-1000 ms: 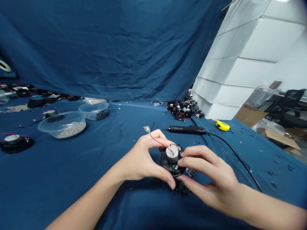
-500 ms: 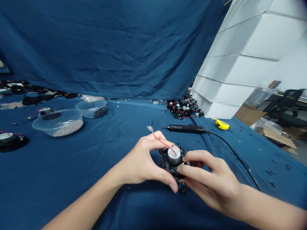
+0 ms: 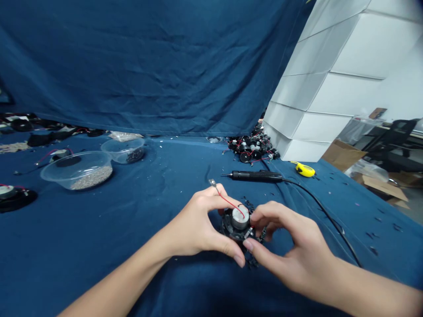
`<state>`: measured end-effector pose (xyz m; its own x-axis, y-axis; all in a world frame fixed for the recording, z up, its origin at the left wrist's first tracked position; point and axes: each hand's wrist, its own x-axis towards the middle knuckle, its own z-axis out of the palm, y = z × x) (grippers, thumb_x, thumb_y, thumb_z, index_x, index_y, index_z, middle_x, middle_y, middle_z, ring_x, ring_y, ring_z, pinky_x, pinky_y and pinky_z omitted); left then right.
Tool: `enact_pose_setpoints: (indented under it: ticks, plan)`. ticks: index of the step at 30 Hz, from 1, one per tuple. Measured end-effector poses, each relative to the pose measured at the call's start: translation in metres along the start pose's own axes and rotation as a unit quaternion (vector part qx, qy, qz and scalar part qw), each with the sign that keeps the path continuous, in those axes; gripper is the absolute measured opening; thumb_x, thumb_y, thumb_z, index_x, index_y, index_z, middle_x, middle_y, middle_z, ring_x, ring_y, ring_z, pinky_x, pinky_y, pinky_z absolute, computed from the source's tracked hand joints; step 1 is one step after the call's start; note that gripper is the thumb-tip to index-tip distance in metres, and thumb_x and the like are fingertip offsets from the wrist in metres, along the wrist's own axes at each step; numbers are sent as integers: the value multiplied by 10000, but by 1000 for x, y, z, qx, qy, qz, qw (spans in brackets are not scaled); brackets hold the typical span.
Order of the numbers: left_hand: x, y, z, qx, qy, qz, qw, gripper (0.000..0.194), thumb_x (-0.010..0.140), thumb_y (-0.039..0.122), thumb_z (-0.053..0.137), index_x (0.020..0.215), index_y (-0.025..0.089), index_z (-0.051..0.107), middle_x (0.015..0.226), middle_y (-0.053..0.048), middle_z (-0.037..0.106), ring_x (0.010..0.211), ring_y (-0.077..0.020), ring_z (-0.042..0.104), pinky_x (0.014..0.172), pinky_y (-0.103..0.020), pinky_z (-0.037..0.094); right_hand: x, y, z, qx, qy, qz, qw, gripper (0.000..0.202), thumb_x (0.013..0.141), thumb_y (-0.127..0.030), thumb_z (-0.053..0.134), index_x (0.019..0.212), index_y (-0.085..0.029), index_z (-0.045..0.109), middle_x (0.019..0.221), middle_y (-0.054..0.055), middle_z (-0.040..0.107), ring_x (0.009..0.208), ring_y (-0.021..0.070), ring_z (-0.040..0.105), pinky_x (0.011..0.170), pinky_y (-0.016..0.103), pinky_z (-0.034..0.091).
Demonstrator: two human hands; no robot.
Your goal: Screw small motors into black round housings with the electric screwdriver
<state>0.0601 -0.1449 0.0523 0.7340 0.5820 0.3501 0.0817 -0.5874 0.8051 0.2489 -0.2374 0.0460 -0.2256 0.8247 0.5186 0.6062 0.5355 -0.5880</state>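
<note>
A round black motor unit (image 3: 229,226) with a silver motor can (image 3: 240,215) on top is held at the middle of the table. My left hand (image 3: 205,222) grips its left side, thumb in front and fingers behind. A red wire (image 3: 228,200) runs from the can up to a small metal tab (image 3: 212,182) above the left fingers. My right hand (image 3: 287,242) is at the unit's right side, thumb and forefinger closed about a small silvery piece (image 3: 249,232) by the can. Small black bits (image 3: 253,263) lie around and under the unit.
A black electric screwdriver (image 3: 257,176) lies behind my hands, its cable (image 3: 327,222) curving right. A yellow tool (image 3: 304,170) lies beyond it. Piled motor units (image 3: 253,147) sit by white boxes (image 3: 304,119). At left stand two clear bowls (image 3: 54,171) (image 3: 109,143) with small parts.
My right thumb and fingers have shifted on the unit's right side, and a small silvery piece now shows between them. The red wire's tab has moved slightly right and down. My left hand keeps its grip.
</note>
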Motion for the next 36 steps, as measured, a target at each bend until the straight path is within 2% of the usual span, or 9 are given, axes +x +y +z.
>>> enact_pose_setpoints:
  ticks: [8, 14, 18, 24, 28, 36]
  plan:
    - [2, -5, 5, -45, -31, -16, 998, 538, 465, 427, 881, 923, 198, 717, 903, -26, 591, 821, -175, 512, 770, -286, 421, 0, 1, -3, -45, 1, -67, 997, 158, 809, -139, 627, 928, -217, 557, 772, 0, 590, 636, 99, 559, 568, 213, 461]
    - [3, -5, 7, -70, -38, -32, 996, 493, 459, 392, 891, 877, 200, 712, 872, -3, 567, 814, -161, 485, 755, -264, 397, 0, 0, -5, -47, -6, -72, 996, 118, 815, -111, 620, 887, -202, 599, 786, 13, 581, 645, 89, 556, 580, 200, 450]
    - [3, -9, 8, -92, -41, -43, 994, 493, 470, 423, 881, 868, 195, 702, 868, 1, 558, 811, -157, 482, 739, -254, 387, 2, 2, -5, -27, -6, -55, 998, 95, 828, -116, 610, 879, -197, 615, 790, 15, 578, 657, 91, 560, 594, 205, 452]
    - [4, -20, 11, -149, -46, -91, 984, 624, 449, 557, 837, 915, 173, 681, 889, -18, 548, 836, -183, 499, 792, -294, 392, 5, 8, -9, 49, -38, 17, 998, 87, 875, -167, 575, 875, -226, 638, 812, 13, 611, 725, 116, 590, 662, 232, 485]
    - [6, -22, 13, -204, -49, -110, 972, 640, 449, 544, 845, 930, 161, 668, 901, -20, 546, 858, -197, 514, 824, -314, 389, 5, 7, -12, 63, -35, 31, 997, 145, 869, -143, 573, 958, -242, 628, 876, 16, 613, 745, 111, 594, 657, 220, 500]
    - [5, -24, 15, -265, -39, -128, 955, 623, 429, 468, 885, 918, 149, 665, 915, -28, 574, 892, -211, 527, 841, -322, 372, 2, 3, -9, 84, -74, 25, 993, 303, 823, -127, 627, 1090, -262, 580, 1004, 29, 551, 752, 96, 577, 656, 223, 533]
